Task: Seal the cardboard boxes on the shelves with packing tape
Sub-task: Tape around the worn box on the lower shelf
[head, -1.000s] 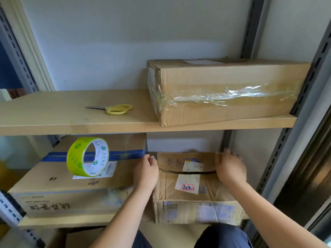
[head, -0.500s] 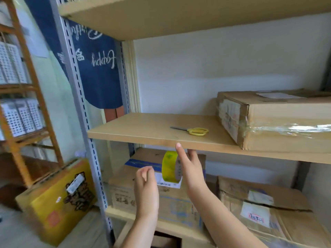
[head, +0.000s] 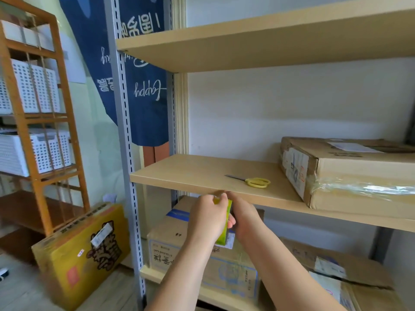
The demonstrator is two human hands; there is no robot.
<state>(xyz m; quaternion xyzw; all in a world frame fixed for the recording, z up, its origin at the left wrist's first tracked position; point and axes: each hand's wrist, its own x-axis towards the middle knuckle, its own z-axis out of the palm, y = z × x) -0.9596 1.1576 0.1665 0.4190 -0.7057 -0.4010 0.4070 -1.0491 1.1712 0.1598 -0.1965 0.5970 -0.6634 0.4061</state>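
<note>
Both hands meet on the yellow-green roll of clear packing tape [head: 225, 221], held on edge just under the front lip of the middle light-wood shelf board [head: 202, 173]: the right hand [head: 244, 217] has its grip curled round the roll from the right, and the left hand [head: 207, 217] curls round its left side, with fingertips pinching at the top rim as if picking for the loose end. The risks I judge from here lie in that start. A clear tape end is hard to find and may split or tear into a sliver; once freed it can fold back and stick to itself or to a finger; and the roll, held over the taped brown cardboard box with the blue stripe [head: 179, 230] on the lower shelf, could slip and drop onto it. The yellow-handled scissors [head: 253, 182] lie on the middle shelf, near but out of hand, so a cut means letting go with one hand. The tape end itself is hidden by the fingers, most of the roll is covered, motion blurs the hands, and the open-flapped brown cardboard box [head: 350, 274] at lower right is cut off by the frame.
</note>
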